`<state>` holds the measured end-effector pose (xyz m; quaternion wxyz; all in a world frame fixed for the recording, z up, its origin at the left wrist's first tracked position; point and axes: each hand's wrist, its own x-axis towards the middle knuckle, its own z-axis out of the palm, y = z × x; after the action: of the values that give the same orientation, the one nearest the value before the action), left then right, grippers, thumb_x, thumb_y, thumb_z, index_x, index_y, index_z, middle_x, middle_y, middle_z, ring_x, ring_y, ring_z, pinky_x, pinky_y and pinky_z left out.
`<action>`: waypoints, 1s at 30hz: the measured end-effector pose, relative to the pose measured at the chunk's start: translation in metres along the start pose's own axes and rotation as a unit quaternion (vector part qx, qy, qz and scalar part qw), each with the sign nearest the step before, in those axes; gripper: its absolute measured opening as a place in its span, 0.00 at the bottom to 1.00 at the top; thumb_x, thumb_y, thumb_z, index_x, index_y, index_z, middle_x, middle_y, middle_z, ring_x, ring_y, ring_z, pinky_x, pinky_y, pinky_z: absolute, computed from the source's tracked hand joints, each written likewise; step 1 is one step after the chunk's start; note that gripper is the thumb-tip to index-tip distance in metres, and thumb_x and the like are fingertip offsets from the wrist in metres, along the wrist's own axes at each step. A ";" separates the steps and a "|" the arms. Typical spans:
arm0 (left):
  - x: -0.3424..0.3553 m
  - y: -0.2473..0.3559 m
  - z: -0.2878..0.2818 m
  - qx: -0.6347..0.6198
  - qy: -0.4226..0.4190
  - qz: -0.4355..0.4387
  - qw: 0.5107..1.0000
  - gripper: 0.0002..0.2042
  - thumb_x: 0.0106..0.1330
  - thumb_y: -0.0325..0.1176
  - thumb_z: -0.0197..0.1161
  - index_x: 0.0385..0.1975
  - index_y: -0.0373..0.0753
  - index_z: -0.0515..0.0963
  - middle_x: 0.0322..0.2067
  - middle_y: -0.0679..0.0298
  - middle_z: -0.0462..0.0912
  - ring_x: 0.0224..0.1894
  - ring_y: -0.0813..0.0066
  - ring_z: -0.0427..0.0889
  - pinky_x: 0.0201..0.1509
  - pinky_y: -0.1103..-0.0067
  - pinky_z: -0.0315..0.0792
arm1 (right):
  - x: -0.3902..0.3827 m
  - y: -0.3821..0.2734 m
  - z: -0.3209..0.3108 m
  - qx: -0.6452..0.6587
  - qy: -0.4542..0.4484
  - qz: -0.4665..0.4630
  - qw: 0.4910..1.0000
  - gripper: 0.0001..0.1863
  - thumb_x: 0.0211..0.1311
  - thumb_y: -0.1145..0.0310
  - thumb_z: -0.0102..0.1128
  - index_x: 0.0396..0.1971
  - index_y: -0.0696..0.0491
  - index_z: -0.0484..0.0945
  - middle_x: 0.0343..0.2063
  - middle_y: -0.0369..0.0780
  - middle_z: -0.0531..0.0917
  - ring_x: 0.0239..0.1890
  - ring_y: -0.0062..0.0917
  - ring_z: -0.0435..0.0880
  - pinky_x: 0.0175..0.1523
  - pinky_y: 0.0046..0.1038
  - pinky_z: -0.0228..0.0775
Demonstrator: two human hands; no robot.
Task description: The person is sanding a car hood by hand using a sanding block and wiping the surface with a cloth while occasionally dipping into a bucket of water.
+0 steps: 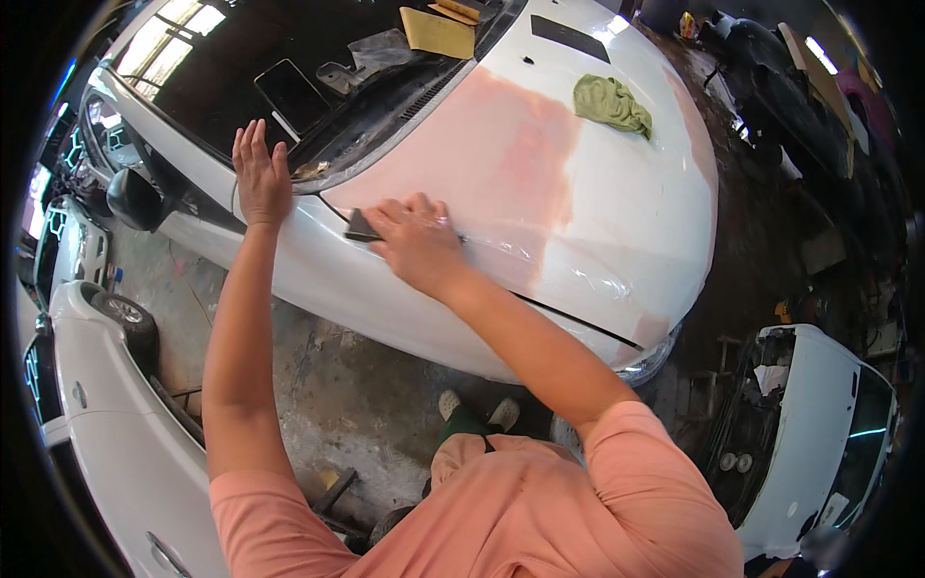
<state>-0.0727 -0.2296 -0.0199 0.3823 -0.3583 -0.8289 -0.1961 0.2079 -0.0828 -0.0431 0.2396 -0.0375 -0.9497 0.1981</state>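
My right hand [416,241] presses a dark sanding block [360,227] onto the wet hood of a white car, near the seam with the fender. Only the left end of the block shows; the rest lies under my fingers. Across the hood [665,193] spreads a pink patch [482,144], redder toward its right edge. My left hand [261,178] holds nothing, its fingers stretched upward. It is over the fender, beside the lower corner of the windshield; whether its palm touches the car I cannot tell.
A green cloth [613,104] lies crumpled on the hood. On the windshield rest a phone [292,96] and yellow sandpaper sheets [438,34]. The side mirror [135,199] juts out at left. Another car [125,414] stands at left, and a white vehicle part [809,424] at lower right.
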 end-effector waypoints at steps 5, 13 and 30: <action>-0.014 -0.010 -0.014 -0.001 0.000 -0.020 1.000 0.26 0.83 0.45 0.48 0.75 0.41 0.63 0.74 0.57 0.65 0.81 0.53 0.54 0.84 0.63 0.51 | -0.118 0.069 -0.052 -0.023 -0.006 -0.009 1.000 0.29 0.62 0.59 0.71 0.64 0.45 0.79 0.58 0.35 0.82 0.56 0.37 0.76 0.63 0.45 0.66; 0.000 0.003 -0.004 0.000 0.003 0.003 1.000 0.25 0.83 0.44 0.48 0.74 0.41 0.64 0.74 0.56 0.65 0.81 0.53 0.53 0.84 0.62 0.52 | 0.015 -0.003 0.003 0.004 0.023 -0.016 1.000 0.25 0.66 0.57 0.67 0.62 0.44 0.79 0.54 0.34 0.81 0.59 0.38 0.75 0.66 0.45 0.65; 0.002 0.004 -0.001 -0.004 0.004 0.001 1.000 0.25 0.83 0.44 0.48 0.74 0.40 0.65 0.73 0.56 0.67 0.81 0.53 0.55 0.83 0.63 0.52 | 0.022 -0.010 0.013 -0.029 0.031 0.021 0.999 0.25 0.64 0.59 0.69 0.60 0.45 0.78 0.54 0.33 0.79 0.57 0.36 0.74 0.62 0.45 0.65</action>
<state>-0.0705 -0.2267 -0.0176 0.3841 -0.3604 -0.8261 -0.2002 0.1828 -0.0928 -0.0406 0.2638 -0.0708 -0.9460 0.1745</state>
